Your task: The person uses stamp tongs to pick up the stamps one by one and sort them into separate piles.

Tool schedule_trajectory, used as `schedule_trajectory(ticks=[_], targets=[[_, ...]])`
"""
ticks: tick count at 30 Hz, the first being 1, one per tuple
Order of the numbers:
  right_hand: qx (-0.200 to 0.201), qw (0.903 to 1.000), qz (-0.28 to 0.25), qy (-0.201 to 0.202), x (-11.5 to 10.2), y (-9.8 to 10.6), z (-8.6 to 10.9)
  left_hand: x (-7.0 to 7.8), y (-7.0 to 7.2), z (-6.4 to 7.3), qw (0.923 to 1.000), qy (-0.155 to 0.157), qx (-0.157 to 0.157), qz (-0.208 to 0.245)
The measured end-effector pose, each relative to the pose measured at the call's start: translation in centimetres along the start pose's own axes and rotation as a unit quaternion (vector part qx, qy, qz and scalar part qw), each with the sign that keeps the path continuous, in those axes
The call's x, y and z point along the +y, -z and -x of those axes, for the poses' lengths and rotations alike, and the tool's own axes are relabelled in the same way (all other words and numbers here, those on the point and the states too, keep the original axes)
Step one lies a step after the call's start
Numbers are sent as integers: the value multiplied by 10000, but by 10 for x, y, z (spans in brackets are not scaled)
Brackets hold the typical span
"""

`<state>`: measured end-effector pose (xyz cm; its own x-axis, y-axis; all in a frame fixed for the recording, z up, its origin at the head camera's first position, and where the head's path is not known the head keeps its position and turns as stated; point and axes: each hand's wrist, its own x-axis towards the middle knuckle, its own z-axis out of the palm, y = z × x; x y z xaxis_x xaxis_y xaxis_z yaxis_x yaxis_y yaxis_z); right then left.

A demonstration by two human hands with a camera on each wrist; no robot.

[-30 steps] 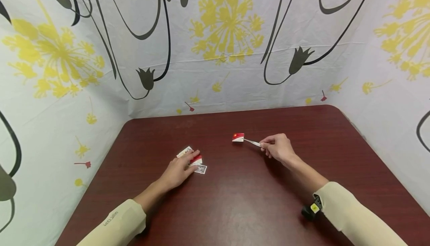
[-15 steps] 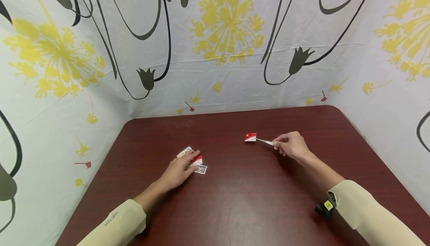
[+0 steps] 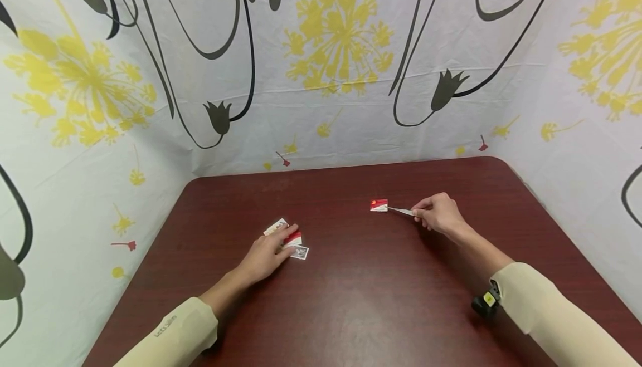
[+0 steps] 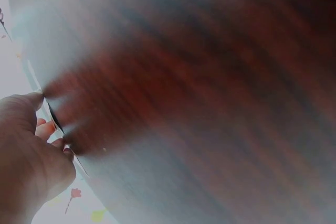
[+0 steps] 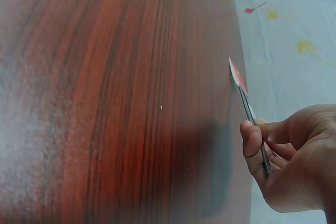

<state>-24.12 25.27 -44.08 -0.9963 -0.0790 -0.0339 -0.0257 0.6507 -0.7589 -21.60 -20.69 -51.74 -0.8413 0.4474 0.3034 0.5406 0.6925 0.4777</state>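
Note:
My right hand (image 3: pixel 439 214) pinches a pair of tweezers (image 3: pixel 401 211) between thumb and fingers. At the tweezers' tips is a small red and white stamp (image 3: pixel 379 205), close over the table. In the right wrist view the tweezers (image 5: pixel 248 107) run up to the stamp (image 5: pixel 238 75), seen nearly edge-on. My left hand (image 3: pixel 264 254) rests with extended fingers on several small paper pieces. Among them are a pale one (image 3: pixel 275 226), a red and white one (image 3: pixel 295 239) and a grey picture stamp (image 3: pixel 300 252); the fingers partly cover them.
The dark red-brown wooden table (image 3: pixel 331 311) has rounded far corners. White patterned cloth (image 3: pixel 346 127) hangs behind it and on both sides. A small black device (image 3: pixel 484 302) is strapped at the right wrist.
My right hand has moved right, carrying the tweezers and the red and white stamp; the movement is smaller in the last half second. The left hand stays put on the paper pieces.

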Motion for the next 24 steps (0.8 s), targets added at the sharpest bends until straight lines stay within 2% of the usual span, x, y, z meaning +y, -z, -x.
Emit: schedule_trajectory(ticks=[5, 8, 12, 13, 18, 24], targets=[[42, 9999, 128, -9, 3, 0, -4, 22, 15, -1, 10000, 6, -94, 28], [105, 9996, 264, 22, 4, 1, -6, 27, 18, -1, 9998, 38, -139, -112], [138, 9991, 402, 65, 6, 3, -7, 26, 17, -1, 9999, 31, -129, -25], [134, 9990, 414, 63, 6, 4, -7, 19, 14, 0, 9999, -33, -110, 8], [148, 9986, 489, 112, 4, 6, -7, 10, 9, 0, 9998, -176, -9, -35], [259, 9948, 854, 485, -1, 8, -8, 22, 16, -1, 9996, 140, -242, -46]])
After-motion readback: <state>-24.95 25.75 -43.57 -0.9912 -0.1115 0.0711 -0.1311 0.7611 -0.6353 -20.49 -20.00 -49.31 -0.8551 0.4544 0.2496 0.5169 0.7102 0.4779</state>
